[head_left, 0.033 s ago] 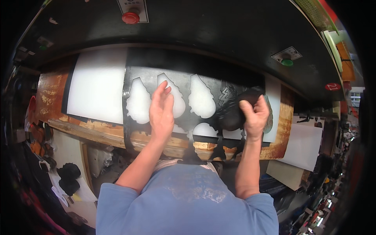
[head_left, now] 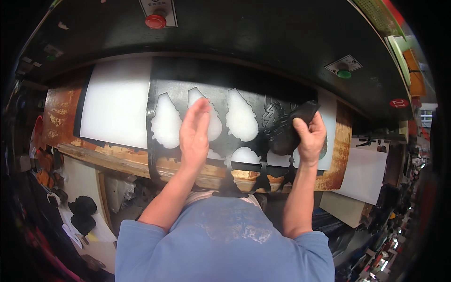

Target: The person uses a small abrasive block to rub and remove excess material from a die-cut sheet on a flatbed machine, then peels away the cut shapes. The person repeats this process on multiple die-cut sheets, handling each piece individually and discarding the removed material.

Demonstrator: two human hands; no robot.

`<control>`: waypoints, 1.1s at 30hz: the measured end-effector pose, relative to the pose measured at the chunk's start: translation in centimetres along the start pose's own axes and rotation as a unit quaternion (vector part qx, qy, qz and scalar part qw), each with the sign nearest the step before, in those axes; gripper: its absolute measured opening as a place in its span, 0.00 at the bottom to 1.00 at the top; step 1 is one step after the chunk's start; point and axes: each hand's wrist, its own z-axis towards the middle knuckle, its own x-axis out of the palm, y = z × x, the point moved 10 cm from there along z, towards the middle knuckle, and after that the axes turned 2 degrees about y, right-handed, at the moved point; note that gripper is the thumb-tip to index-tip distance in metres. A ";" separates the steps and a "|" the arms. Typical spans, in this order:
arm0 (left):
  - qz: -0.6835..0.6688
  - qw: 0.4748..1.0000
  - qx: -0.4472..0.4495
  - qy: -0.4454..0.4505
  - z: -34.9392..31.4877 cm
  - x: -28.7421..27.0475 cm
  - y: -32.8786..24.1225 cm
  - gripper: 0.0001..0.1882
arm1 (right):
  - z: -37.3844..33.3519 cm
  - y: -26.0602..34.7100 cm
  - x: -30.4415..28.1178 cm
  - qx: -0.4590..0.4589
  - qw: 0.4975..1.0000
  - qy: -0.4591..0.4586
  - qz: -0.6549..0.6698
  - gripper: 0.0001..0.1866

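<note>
- From where I stand, the right hand [head_left: 311, 136] has its grip clamped, thumb against fingers, on the upper right end of a dark black piece [head_left: 283, 139]; whether that's one layer or several I can't tell.
- That piece is over the right part of a black sheet [head_left: 219, 96], its broad lower end hanging down and left from the fingers.
- The left hand [head_left: 193, 136] has nothing in its grip: fingers extended, palm turned inward, over the sheet near the teardrop-shaped holes.
- I'd judge the piece light and floppy, like thin leather or synthetic hide; it bends at the fingers and looks creased, so one hand should carry it easily.
- The surface has a slight sheen, so it may slide a little; a thumb-and-finger pinch on the narrow end seems surest, with the other hand under the wide end to stop it folding.
- It doesn't look breakable, though hard pinching could mark it.
- The sheet is probably harder to manage: only thin strips are left between the holes, and some dangle past the front edge of the wooden table [head_left: 61, 110]. I'd take it by its solid left border, since those strips could stretch or tear.
</note>
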 end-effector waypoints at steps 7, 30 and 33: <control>-0.218 0.935 -0.261 0.097 0.6 8.5 4.0 0.35 | 4.9 -6.1 -0.5 0.094 0.960 0.086 -0.248 0.16; -0.342 0.895 -0.223 0.179 3.2 15.4 8.1 0.10 | 5.0 -7.0 -0.9 -0.051 0.977 0.005 -0.206 0.28; -0.361 0.889 -0.225 0.170 3.2 15.6 8.3 0.08 | 5.0 -8.3 -1.3 0.049 0.985 0.013 -0.162 0.33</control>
